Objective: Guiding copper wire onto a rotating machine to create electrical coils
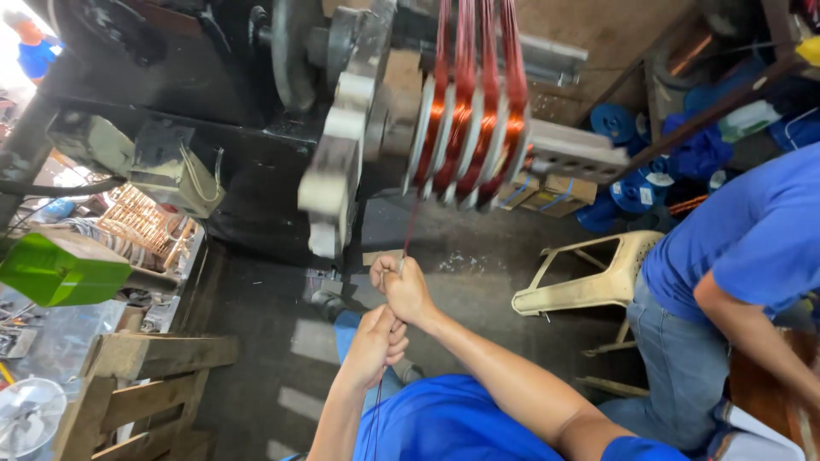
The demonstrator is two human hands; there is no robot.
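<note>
A winding machine's former, a row of pale discs wound with copper wire, is blurred above my hands, next to a grey notched wheel. A thin reddish wire runs down from it into my right hand, which is closed around it. Just below, my left hand also grips the same wire, which continues down past my wrist toward my blue shirt. Both hands are touching, one stacked over the other.
A co-worker in a blue shirt and jeans stands at the right beside a tipped cream plastic stool. Blue spools and cardboard boxes lie behind. A green box and wooden frame sit at left.
</note>
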